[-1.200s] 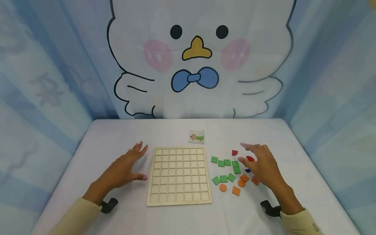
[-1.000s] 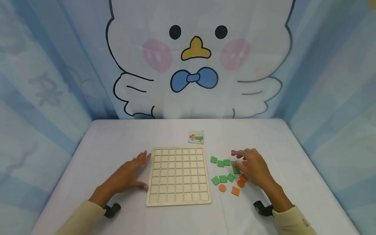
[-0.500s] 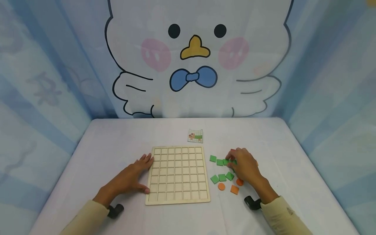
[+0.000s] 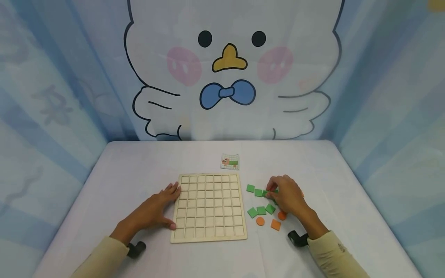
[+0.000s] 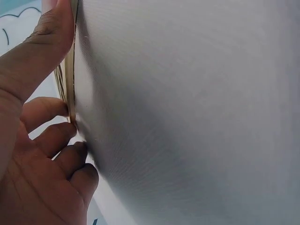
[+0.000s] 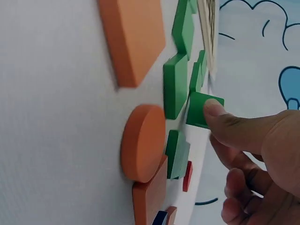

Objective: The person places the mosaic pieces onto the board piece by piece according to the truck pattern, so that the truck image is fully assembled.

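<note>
My left hand point(image 4: 151, 212) rests against the left edge of a pale wooden grid board point(image 4: 209, 206). Its thumb and fingers touch that edge, as the left wrist view also shows. To the right of the board, my right hand point(image 4: 286, 196) pinches a green square tile point(image 6: 197, 110) between thumb and fingers. The tile is tilted up among the other green tiles point(image 4: 261, 211). In the right wrist view, an orange disc point(image 6: 143, 143) and an orange square tile point(image 6: 133, 40) lie near the hand. A red piece point(image 6: 187, 176) shows below the pinched tile.
A small picture card point(image 4: 230, 161) with a gridded drawing lies behind the board. Part of a dark blue piece point(image 6: 160, 217) shows beside an orange tile. White cloth covers the table point(image 4: 139, 162); a printed curtain point(image 4: 227, 123) hangs behind it.
My right hand has moved left from over the red and blue pieces and taken hold of a green tile. My left hand has moved right and down onto the board's edge.
</note>
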Demonstrator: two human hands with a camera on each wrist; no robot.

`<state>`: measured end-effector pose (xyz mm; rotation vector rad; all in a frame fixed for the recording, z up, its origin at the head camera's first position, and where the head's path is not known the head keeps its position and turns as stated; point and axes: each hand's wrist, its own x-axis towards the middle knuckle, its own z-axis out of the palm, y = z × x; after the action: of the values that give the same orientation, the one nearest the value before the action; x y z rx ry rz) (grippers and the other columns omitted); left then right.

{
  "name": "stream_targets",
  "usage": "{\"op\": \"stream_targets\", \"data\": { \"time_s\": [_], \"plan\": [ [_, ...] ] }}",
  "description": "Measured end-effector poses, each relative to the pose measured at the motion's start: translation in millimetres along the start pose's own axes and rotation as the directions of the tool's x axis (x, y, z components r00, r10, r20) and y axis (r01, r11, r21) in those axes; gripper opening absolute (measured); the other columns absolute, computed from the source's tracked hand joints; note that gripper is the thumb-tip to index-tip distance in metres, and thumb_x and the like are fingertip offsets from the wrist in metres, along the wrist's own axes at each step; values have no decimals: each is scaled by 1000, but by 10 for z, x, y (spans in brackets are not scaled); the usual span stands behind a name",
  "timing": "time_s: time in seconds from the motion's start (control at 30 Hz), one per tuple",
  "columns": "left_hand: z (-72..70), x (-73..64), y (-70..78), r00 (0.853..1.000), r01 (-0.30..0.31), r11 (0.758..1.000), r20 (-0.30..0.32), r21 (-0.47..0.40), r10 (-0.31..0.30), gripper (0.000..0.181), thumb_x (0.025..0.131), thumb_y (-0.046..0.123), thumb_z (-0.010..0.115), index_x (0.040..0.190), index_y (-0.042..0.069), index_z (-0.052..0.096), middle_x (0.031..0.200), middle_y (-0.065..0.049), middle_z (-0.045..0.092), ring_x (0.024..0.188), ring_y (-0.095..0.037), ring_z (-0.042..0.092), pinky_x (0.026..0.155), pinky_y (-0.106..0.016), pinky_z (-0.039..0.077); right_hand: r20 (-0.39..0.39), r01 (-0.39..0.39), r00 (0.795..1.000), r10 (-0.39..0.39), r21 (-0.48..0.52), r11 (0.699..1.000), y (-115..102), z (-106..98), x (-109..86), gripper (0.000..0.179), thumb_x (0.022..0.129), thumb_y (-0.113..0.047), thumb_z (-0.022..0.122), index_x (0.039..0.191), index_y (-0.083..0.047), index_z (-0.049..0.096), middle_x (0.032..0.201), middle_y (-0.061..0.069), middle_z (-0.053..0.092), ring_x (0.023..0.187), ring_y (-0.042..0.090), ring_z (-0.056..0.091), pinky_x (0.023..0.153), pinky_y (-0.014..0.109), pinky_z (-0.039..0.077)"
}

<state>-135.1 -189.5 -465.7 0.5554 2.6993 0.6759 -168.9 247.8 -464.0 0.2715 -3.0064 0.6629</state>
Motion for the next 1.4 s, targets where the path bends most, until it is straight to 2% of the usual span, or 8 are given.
{"op": "stream_targets", "data": {
  "time_s": [0.17, 0.2, 0.37, 0.43, 0.5, 0.73, 1.07, 1.4],
  "plan": [
    [8, -7, 5, 1000, -6, 1000, 2, -2, 6, 125, 66, 43, 97, 165, 3, 32, 176, -18, 21, 163, -45, 21, 126, -69, 29, -36, 19, 999, -17, 54, 998, -121, 25, -54, 22, 82, -15, 92, 87, -19, 71, 81, -8, 67, 84, 16, 54, 74, 31, 45],
    [9, -7, 1, 1000, -8, 1000, 1, -1, 8, 125, 66, 43, 97, 165, 2, 32, 176, -19, 21, 163, -45, 21, 125, -69, 29, -36, 30, 999, -27, 75, 997, -166, 33, -67, 22, 82, -15, 92, 87, -19, 71, 81, -8, 67, 82, 16, 54, 80, 32, 50],
    [3, -4, -26, 1000, -8, 1000, -3, 7, 8, 124, 67, 42, 97, 165, 2, 32, 176, -18, 21, 162, -45, 22, 125, -69, 30, 38, 21, 999, -29, 202, 979, -422, 114, -133, 22, 84, -15, 91, 87, -23, 71, 82, -9, 64, 80, 16, 52, 77, 29, 52],
    [3, 0, -35, 1000, -4, 1000, -5, 9, 4, 124, 67, 41, 98, 165, 3, 32, 176, -18, 21, 162, -45, 22, 125, -68, 30, 66, 22, 997, -39, 240, 971, -503, 172, -143, 23, 84, -15, 91, 86, -24, 71, 81, -10, 63, 81, 16, 52, 69, 26, 46],
    [7, 5, -44, 1000, -3, 1000, -6, 10, 3, 125, 67, 41, 98, 165, 3, 32, 176, -18, 21, 162, -46, 22, 125, -68, 30, 78, 39, 995, -61, 260, 965, -572, 228, -144, 23, 82, -15, 92, 84, -25, 71, 80, -12, 63, 81, 15, 52, 69, 24, 45],
    [34, 24, -66, 1000, 7, 1000, -3, 1, -7, 124, 68, 39, 98, 166, 5, 30, 177, -16, 20, 163, -44, 21, 126, -68, 29, 65, 103, 990, -122, 245, 964, -713, 380, -112, 23, 82, -15, 92, 80, -24, 71, 77, -14, 64, 74, 10, 49, 69, 25, 41],
    [51, 12, -66, 1000, 0, 1000, -6, 9, 0, 124, 68, 41, 97, 166, 4, 30, 176, -17, 20, 162, -45, 22, 125, -69, 30, 130, 91, 984, -119, 203, 975, -744, 431, -121, 24, 83, -14, 92, 77, -24, 71, 76, -13, 64, 82, 10, 58, 78, 30, 45],
    [27, 14, -53, 1000, -12, 1000, -11, 13, 12, 125, 68, 42, 97, 166, 3, 30, 176, -18, 21, 162, -45, 21, 125, -68, 30, 186, 85, 974, -128, 225, 971, -729, 406, -122, 21, 86, -12, 89, 81, -22, 71, 76, -11, 63, 77, 7, 56, 74, 25, 46]
  ]
}}
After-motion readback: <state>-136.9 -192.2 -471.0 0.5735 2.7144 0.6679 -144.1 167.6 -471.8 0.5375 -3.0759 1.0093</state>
